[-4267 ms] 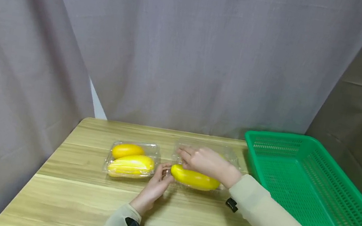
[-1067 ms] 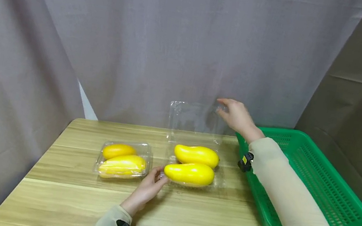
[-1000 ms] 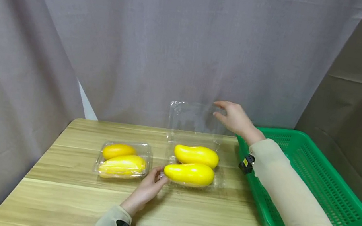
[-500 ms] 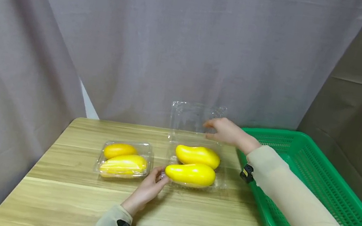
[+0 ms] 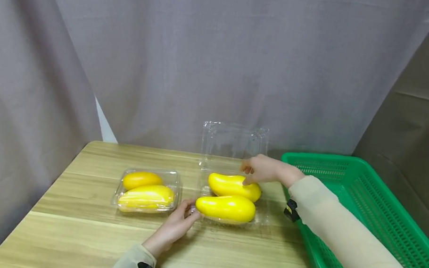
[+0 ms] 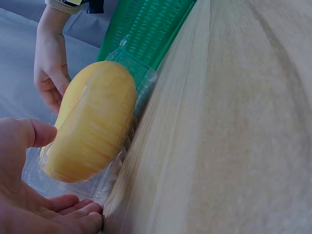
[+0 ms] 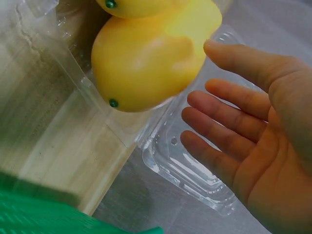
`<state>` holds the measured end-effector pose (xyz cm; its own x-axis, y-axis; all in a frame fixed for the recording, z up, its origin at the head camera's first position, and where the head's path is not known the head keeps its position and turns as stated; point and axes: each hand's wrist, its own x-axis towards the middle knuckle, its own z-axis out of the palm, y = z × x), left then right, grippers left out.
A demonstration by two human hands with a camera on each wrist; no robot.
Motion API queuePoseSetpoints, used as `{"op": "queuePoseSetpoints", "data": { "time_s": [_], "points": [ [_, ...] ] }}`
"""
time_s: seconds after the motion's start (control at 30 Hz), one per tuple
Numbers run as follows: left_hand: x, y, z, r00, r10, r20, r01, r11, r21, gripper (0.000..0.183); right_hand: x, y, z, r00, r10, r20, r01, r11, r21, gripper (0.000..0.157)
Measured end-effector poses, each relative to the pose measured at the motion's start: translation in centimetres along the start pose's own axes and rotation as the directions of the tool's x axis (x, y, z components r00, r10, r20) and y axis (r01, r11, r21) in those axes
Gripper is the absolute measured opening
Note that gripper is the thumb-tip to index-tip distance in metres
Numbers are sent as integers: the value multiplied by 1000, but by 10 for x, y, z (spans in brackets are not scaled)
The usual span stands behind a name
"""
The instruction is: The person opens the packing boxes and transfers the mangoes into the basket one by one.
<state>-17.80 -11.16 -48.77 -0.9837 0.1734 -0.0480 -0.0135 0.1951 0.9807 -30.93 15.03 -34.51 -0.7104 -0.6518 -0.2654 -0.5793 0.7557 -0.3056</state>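
Two yellow mangoes lie in a clear plastic clamshell box, the front mango [image 5: 226,207] nearer me and the rear mango [image 5: 227,185] behind it. The box's clear lid [image 5: 223,141] stands raised at the back. My right hand [image 5: 267,169] is at the rear mango's upper right side; the right wrist view has its fingers [image 7: 229,119] spread apart, the thumb tip at the mango's surface or just beside it. With loose fingers, my left hand [image 5: 173,226] touches the box's left front edge. Its thumb [image 6: 41,132] is apart from its other fingers in the left wrist view.
Left of the open box sits a second clear box [image 5: 177,179], its lid down over yellow mangoes [image 5: 146,197]. A large green plastic basket [image 5: 314,262] stands at the right of the wooden table [image 5: 217,264]. Grey curtains [image 5: 194,54] hang behind.
Since about a second ago, my right hand has come down from the raised lid's top right corner to the rear mango. My left hand stays at the box edge. Earlier, the right hand covered the rear mango.
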Motion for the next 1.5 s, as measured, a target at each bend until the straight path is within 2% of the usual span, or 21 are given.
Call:
{"op": "queuePoseSetpoints", "data": {
  "time_s": [0.17,0.53,0.8,0.93,1.1,1.17,1.37,1.5],
  "points": [
    [2,-2,0,1000,-8,-2,8,1000,4,70,3,-3,5,999,17,32,-16,999,-33,45],
    [1,-1,0,1000,-22,2,22,1000,21,72,15,-5,19,1000,8,29,-3,989,-147,51],
    [-3,1,2,1000,-20,6,20,1000,21,71,19,-9,25,997,69,37,-61,981,-183,58],
    [-4,2,0,1000,-16,0,16,1000,15,69,21,-11,28,999,53,10,-50,975,-216,54],
    [-3,2,-1,1000,-7,2,7,1000,18,66,23,-15,30,997,77,-20,-80,962,-263,51],
    [-1,1,0,1000,-9,-2,9,1000,29,65,23,-18,30,995,100,-22,-102,955,-279,49],
    [-2,-1,-1,1000,-10,-4,10,1000,19,70,24,-25,31,991,132,-12,-129,941,-312,32],
    [-4,0,-2,1000,-8,-3,8,1000,13,72,26,-25,31,991,133,-6,-128,939,-318,30]
  ]
}}
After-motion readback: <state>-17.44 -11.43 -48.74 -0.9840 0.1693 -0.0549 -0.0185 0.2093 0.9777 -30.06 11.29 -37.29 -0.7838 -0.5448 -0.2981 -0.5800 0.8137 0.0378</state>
